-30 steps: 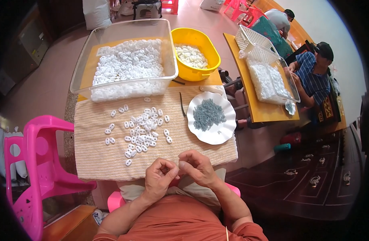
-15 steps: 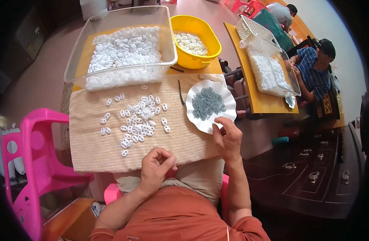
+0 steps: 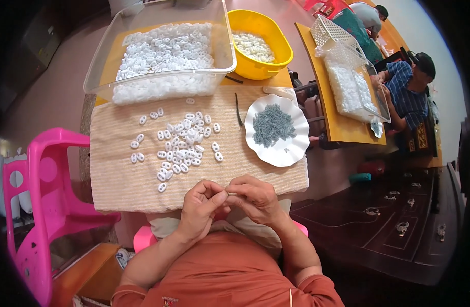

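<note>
Left hand (image 3: 200, 205) and right hand (image 3: 256, 200): raised at the near edge of the worktop (image 3: 282, 79), fingertips meeting; each grip pressed together at thumb and forefinger, any piece between them too small to tell. White two-holed pieces (image 3: 181, 154): loose cluster, with a few strays, on a beige striped cloth (image 3: 117, 187), ahead of the left hand. Grey pegs (image 3: 272, 124): heaped on a white wavy-rimmed plate (image 3: 265, 156), ahead of the right hand. Black strip (image 3: 238, 109): beside the plate. Clear bin (image 3: 230, 67): beyond, filled with white pieces. Yellow tub (image 3: 255, 72): beside the bin, holding pale pieces.
</note>
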Tool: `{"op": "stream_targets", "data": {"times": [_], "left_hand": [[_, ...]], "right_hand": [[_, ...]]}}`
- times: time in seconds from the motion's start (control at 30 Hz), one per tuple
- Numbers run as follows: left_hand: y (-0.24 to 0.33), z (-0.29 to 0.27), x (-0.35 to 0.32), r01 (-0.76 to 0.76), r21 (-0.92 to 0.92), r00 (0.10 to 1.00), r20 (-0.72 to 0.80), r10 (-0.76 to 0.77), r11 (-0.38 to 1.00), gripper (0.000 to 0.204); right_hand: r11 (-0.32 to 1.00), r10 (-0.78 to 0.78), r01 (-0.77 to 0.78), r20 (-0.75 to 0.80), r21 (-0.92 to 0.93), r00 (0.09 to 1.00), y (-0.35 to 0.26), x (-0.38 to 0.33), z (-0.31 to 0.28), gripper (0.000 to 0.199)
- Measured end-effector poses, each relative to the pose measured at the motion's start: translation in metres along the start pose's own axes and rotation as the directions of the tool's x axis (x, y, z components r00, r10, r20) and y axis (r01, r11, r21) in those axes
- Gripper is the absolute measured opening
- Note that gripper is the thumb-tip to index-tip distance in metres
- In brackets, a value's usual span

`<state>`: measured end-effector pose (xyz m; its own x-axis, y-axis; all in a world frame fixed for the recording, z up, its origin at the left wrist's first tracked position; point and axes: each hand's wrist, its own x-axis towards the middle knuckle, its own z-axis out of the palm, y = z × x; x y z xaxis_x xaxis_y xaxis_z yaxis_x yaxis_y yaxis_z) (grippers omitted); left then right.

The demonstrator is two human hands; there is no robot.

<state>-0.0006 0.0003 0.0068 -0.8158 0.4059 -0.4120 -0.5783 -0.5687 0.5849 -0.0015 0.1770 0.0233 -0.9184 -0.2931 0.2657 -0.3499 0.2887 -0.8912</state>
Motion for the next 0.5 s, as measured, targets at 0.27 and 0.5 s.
{"op": "stream_targets", "data": {"times": [0.27, 0.5], "left_hand": [[-0.001, -0.0017, 0.0013, 0.0, -0.059, 1.0, 0.027, 0.001, 0.998, 0.01], [0.001, -0.003, 0.0006, 0.013, -0.034, 1.0, 0.018, -0.012, 0.999, 0.01]], "right_hand": [[0.999, 0.02, -0.018, -0.046, 0.044, 0.999, 0.0059, -0.002, 0.0068, 0.011], [0.938, 0.225, -0.225, 0.032, 0.264, 0.974, 0.0045, -0.0069, 0.0065, 0.007]]}}
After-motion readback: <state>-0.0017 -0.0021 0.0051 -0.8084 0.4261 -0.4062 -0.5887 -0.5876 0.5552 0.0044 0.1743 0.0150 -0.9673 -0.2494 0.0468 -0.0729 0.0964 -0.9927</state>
